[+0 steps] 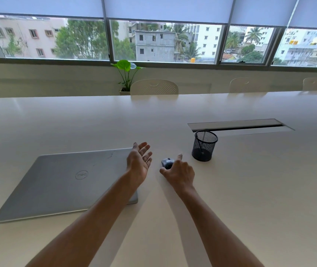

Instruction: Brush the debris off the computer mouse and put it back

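Note:
A small grey computer mouse lies on the white table, just right of a shut silver laptop. My right hand covers its near half, thumb on its left side and a finger stretched past its right side, gripping it. My left hand hovers a little to the left of the mouse, over the laptop's right corner, palm turned up and toward the mouse, fingers spread, holding nothing. Any debris on the mouse is too small to see.
The shut laptop lies at the left. A black mesh pen cup stands right of the mouse, behind it a cable slot in the tabletop. White chairs and a potted plant stand beyond the far edge, under windows.

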